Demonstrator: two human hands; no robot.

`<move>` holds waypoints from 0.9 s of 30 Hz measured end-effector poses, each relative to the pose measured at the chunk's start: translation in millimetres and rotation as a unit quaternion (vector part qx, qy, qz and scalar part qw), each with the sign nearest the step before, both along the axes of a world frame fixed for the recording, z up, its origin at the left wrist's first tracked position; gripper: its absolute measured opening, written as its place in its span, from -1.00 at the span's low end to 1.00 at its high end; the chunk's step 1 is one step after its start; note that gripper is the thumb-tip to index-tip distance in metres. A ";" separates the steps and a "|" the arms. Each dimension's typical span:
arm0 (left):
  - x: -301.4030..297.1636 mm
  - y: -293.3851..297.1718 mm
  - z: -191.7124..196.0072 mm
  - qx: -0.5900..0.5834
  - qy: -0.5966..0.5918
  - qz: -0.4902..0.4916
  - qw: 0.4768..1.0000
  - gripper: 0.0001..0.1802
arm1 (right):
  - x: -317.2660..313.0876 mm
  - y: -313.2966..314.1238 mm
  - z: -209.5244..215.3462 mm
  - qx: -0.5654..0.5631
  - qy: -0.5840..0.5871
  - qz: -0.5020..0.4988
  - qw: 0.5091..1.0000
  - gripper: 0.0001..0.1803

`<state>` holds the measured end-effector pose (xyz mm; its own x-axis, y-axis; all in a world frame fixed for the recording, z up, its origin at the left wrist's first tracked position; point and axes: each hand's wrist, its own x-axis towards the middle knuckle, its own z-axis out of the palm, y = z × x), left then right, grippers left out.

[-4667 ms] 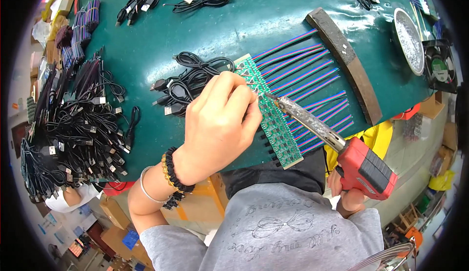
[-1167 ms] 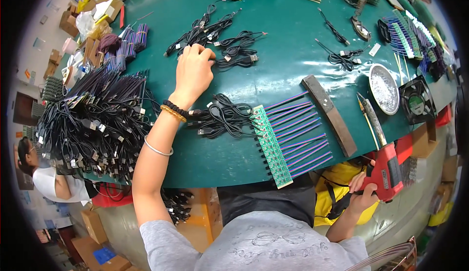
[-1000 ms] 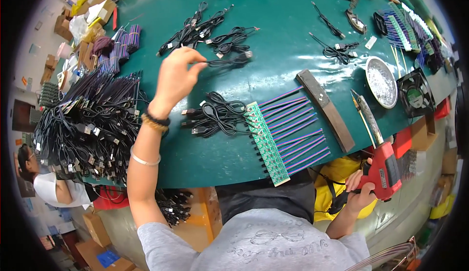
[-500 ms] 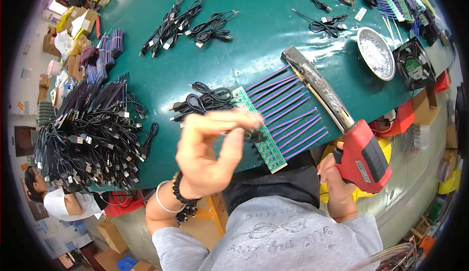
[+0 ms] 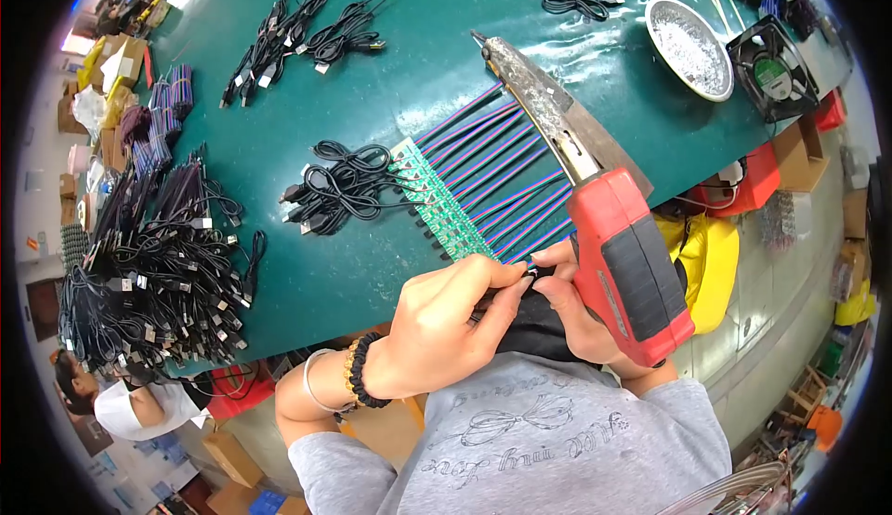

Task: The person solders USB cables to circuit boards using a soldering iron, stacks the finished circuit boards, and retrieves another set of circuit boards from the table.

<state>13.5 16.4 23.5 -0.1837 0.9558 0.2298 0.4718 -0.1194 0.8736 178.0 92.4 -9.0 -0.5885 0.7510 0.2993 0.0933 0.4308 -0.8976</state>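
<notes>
My left hand pinches a thin cable end close to my body, just below the green circuit board strip. Meeting it there, my right hand has thumb and fingertip at the same cable end. This hand also holds a red and black soldering gun, whose metal barrel points up and left over the board's wires. Striped ribbon wires fan out from the strip's right side. Coiled black cables lie against its left edge, and some of their ends reach the board.
A big heap of black cables fills the table's left side. Further cable bundles lie at the back. To the right stand a white bowl of silvery bits and a black fan. Another person is at lower left.
My left hand has come down and right from over the board to meet my right hand. The soldering gun has moved left. Table things appear shifted up and left in the view.
</notes>
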 end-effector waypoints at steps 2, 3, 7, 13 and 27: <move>-0.1 -1.1 -2.7 0.002 0.001 -0.008 1.000 -0.86 | 5.0 5.6 8.3 -0.220 0.016 0.074 0.972 -0.64; -0.4 -1.8 -3.7 0.005 0.002 -0.017 1.000 -0.86 | 6.6 5.5 6.4 -0.222 0.016 0.074 0.972 -0.64; 1.6 -2.0 -2.9 -0.018 -0.009 -0.024 1.000 -0.84 | 11.1 -7.1 -19.5 -0.164 0.021 0.052 0.985 -0.67; -1.3 -0.1 -6.0 0.109 0.141 -0.022 0.984 -0.83 | 12.1 4.1 1.0 -0.041 -0.064 0.079 0.994 -0.75; -0.1 -5.7 -12.2 0.071 0.075 -0.017 0.995 -0.83 | 4.8 5.3 3.6 -0.092 -0.046 0.117 0.988 -0.90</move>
